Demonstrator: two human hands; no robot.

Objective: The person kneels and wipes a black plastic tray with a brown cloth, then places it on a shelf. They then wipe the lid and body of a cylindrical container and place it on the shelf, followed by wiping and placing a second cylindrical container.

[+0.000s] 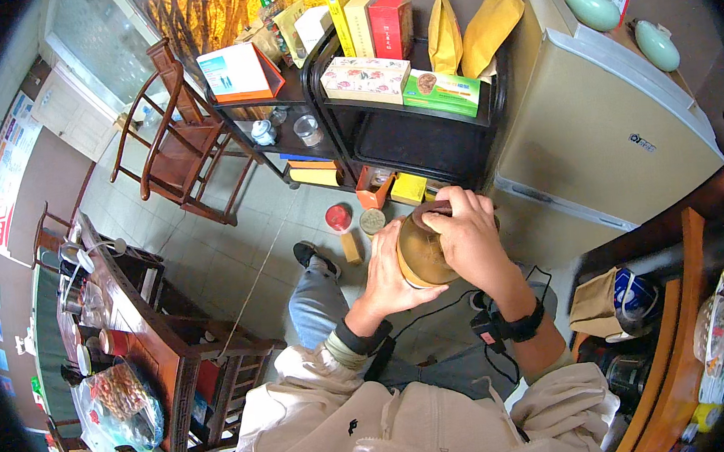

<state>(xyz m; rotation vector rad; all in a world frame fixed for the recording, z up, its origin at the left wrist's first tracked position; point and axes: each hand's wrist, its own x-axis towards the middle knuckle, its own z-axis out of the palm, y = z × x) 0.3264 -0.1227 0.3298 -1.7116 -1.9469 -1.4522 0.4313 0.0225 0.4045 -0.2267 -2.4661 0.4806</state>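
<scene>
At the left of the frame, a clear bag of nut-like pieces (122,392) lies on a dark wooden table (170,353). Toward the upper left, a wooden armchair (182,151) stands on the tiled floor. Near the middle, a red-topped round container (338,218) sits beside a small tan block (350,248) and a round tin (372,221), all on the floor. Just right of these, the left hand (380,277) grasps the side of a round yellowish-brown container (422,257), which is at the centre of the frame. The right hand (472,238) curls over its upper right, fingers gripping a dark brown piece (429,210) at its top; what that piece is, I cannot tell. A beige refrigerator (606,143) fills the upper right, and a brown paper bag (594,314) stands at the lower right.
</scene>
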